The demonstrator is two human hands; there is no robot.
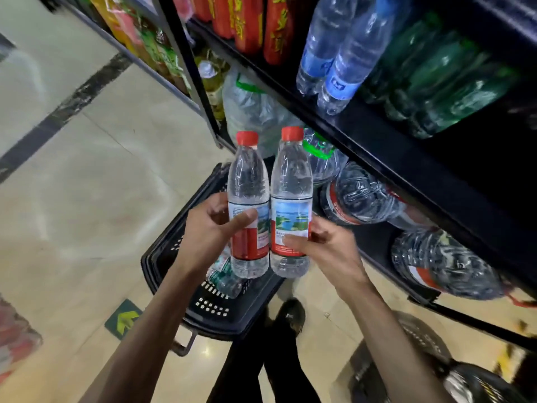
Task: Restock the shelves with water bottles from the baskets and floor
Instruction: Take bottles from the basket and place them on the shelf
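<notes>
— Shop aisle, pale tiled floor [87, 199], black shelf [392, 158] running along the right. Hands?
— Left hand [209, 228] grasps the left bottle [248, 184] round its label, thumb across the front. Right hand [328, 245] wraps the right bottle [291, 181] low on its label, fingers curled.
— Where are the bottles?
— Both mid-air, upright, red caps up, sides touching, over the basket [162, 257] near its shelf-side rim. One spare bottle [226, 279] lies flat inside the basket.
— Why one per hand?
— Guessing: two per trip, gripped at the label so the bases go down first. Upright suits standing them beside the blue-label bottles [340, 62] at the shelf's front edge.
— Stage?
— Looks like lift done, placement not yet. Which row they belong in, cannot tell.
</notes>
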